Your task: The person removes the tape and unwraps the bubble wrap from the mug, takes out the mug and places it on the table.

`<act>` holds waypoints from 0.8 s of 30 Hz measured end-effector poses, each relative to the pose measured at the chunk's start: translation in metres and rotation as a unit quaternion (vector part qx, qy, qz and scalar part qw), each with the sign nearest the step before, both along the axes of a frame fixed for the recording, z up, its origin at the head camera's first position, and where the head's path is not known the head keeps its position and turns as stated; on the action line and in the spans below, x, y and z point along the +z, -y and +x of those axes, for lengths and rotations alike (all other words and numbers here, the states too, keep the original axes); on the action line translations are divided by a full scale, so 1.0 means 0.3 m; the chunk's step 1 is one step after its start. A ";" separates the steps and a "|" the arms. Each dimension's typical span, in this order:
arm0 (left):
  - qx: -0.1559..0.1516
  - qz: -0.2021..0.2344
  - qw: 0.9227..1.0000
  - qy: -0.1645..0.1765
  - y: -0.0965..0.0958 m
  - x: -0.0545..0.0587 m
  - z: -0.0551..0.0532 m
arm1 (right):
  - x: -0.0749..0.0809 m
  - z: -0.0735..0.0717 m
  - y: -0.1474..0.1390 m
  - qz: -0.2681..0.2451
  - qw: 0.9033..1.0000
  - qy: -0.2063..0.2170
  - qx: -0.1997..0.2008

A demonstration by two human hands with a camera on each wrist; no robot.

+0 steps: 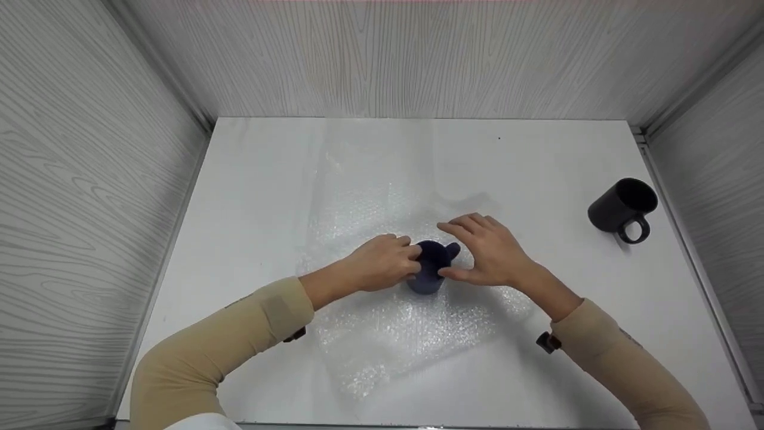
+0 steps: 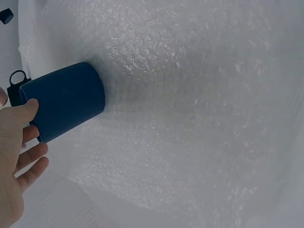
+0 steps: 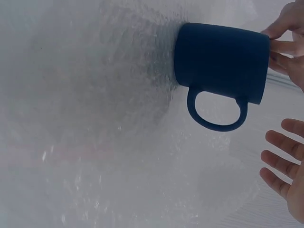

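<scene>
A dark blue mug point(image 1: 428, 280) stands upright on a sheet of bubble wrap point(image 1: 370, 334) near the middle of the white table. My left hand point(image 1: 385, 263) pinches its rim from the left; thumb and a finger point(image 2: 31, 133) show at the rim in the left wrist view. On the other side, beside the mug's handle point(image 3: 218, 127), my right hand point(image 1: 492, 254) is spread with fingers apart. In the right wrist view the right hand point(image 3: 287, 161) is apart from the mug.
A black mug point(image 1: 621, 209) rests at the right of the white table point(image 1: 250, 191), its handle toward the front. Grey wood-grain panels point(image 1: 382, 60) enclose the table at the back and both sides. The bubble wrap stretches toward the back edge.
</scene>
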State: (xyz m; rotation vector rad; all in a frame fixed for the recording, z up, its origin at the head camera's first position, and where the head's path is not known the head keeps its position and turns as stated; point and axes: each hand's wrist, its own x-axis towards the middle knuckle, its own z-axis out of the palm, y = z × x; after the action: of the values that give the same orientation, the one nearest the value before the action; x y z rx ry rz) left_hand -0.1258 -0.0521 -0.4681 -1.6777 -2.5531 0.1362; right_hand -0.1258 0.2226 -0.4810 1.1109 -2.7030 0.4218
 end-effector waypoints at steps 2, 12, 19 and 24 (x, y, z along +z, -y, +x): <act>-0.002 0.002 1.000 -0.003 0.000 -0.003 0.001 | -0.018 0.008 0.013 0.000 1.000 -0.002 0.005; -0.001 0.004 1.000 -0.006 0.001 -0.008 -0.001 | -0.071 0.031 0.053 0.028 0.999 0.015 0.010; 0.001 0.006 1.000 -0.004 0.004 -0.008 -0.001 | -0.082 0.030 0.076 0.043 0.999 0.022 0.002; 0.006 0.009 1.000 -0.008 0.010 -0.011 0.003 | -0.085 0.022 0.088 0.063 0.998 0.031 -0.005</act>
State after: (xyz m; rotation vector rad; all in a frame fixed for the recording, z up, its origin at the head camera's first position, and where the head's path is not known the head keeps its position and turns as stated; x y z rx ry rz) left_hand -0.1250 -0.0552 -0.4714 -1.6493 -2.5456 0.1263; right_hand -0.1193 0.1962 -0.5064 1.1336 -2.8219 0.2934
